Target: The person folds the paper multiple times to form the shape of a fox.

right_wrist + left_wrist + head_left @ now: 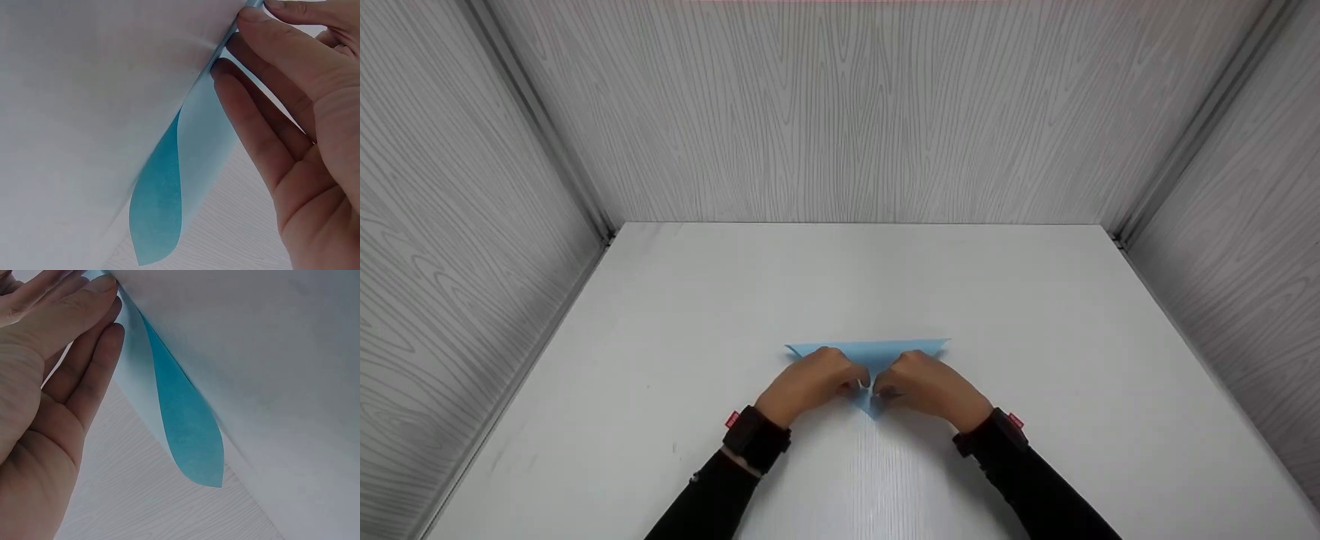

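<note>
A sheet of light blue paper [877,349], folded over on itself, shows as a downward-pointing triangle in the head view. My left hand [816,379] pinches its near edge between thumb and fingers, left of the lower tip. On the other side of that tip, my right hand [926,386] pinches the paper the same way. The two hands nearly meet. In the left wrist view a deeper blue curled flap of the paper [188,422] opens beside the fingers. A matching curl of paper [160,197] appears in the right wrist view. Fingertips partly cover the fold.
The white tabletop [720,292] lies under the paper. Grey wood-grain panels stand at the back [840,112], at the left [442,225] and at the right [1230,225]. Dark bands [756,439] circle both wrists.
</note>
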Available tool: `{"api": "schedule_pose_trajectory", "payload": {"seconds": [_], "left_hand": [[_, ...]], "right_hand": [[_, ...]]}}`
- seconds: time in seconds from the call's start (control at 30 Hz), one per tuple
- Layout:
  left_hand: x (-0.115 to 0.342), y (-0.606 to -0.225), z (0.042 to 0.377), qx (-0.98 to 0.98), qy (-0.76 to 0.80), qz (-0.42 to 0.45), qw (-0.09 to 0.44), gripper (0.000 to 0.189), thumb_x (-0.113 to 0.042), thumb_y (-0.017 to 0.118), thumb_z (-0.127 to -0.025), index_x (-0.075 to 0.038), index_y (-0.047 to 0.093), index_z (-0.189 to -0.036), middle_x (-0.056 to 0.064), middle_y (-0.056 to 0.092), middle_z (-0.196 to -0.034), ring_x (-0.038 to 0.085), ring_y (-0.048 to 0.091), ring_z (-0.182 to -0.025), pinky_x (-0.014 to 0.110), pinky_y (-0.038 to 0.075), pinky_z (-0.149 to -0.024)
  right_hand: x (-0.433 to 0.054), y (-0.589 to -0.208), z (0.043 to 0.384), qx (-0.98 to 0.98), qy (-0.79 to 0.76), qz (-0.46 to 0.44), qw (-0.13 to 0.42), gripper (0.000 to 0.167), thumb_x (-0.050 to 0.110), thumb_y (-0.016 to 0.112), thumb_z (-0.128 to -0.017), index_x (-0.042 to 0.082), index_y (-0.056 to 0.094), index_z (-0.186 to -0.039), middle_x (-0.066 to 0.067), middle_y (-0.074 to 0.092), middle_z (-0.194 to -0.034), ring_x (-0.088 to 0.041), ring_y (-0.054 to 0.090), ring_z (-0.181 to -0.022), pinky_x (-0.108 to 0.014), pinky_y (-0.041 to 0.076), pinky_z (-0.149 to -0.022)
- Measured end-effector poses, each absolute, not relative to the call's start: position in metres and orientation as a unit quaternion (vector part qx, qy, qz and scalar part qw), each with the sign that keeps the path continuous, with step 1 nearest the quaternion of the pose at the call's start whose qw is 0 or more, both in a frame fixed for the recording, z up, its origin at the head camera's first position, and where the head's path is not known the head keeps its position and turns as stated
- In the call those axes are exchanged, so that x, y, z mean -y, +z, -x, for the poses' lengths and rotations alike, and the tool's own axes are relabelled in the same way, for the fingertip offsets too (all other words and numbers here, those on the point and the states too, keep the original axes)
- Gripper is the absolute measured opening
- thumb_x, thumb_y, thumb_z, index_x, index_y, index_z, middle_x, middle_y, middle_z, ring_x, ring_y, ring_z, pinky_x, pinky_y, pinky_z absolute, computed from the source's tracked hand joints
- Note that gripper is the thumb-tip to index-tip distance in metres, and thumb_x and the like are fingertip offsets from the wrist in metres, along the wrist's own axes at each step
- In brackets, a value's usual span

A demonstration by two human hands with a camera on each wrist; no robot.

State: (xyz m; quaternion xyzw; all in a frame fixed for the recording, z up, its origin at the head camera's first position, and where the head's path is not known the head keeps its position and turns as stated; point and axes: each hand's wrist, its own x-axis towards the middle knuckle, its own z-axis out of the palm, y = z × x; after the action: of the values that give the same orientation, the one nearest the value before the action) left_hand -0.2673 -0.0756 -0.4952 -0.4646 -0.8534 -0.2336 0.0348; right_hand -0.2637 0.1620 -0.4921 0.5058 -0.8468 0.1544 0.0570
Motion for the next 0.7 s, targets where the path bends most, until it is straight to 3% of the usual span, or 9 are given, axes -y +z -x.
{"api": "schedule_pose_trajectory", "payload": {"seconds": [0.13,0.3,0.7], "left_hand": [[0.0754,-0.4949,0.268,0.854,-0.231,0.466,0.029,0.039,0.022,0.062,-0.082,-0.012,0.079,-0.094,0.002,0.074,-0.082,0.013,0.061,-0.079,0.018,0.047,-0.076],[0.0753,-0.4956,0.2681,0.849,-0.235,0.473,0.038,0.037,0.021,0.064,-0.083,-0.011,0.078,-0.093,0.004,0.071,-0.078,0.006,0.051,-0.076,0.016,0.044,-0.073],[0.0735,-0.4968,0.269,0.858,-0.208,0.467,0.045,0.031,0.018,0.067,-0.082,-0.011,0.076,-0.087,0.003,0.07,-0.077,0.004,0.046,-0.075,0.017,0.044,-0.071]], "right_hand": [[-0.1619,-0.4914,0.2637,0.845,0.154,-0.508,0.063,0.017,0.001,0.087,-0.079,0.016,0.079,-0.079,0.008,0.071,-0.073,0.001,0.04,-0.07,-0.015,0.04,-0.064],[-0.162,-0.4916,0.2633,0.845,0.156,-0.508,0.064,0.016,0.002,0.088,-0.079,0.015,0.078,-0.079,0.007,0.071,-0.073,0.0,0.041,-0.07,-0.016,0.041,-0.065],[-0.16,-0.4894,0.2571,0.849,0.113,-0.51,0.079,0.023,-0.005,0.084,-0.079,0.016,0.077,-0.076,0.008,0.059,-0.064,-0.002,0.035,-0.066,-0.015,0.031,-0.061]]}}
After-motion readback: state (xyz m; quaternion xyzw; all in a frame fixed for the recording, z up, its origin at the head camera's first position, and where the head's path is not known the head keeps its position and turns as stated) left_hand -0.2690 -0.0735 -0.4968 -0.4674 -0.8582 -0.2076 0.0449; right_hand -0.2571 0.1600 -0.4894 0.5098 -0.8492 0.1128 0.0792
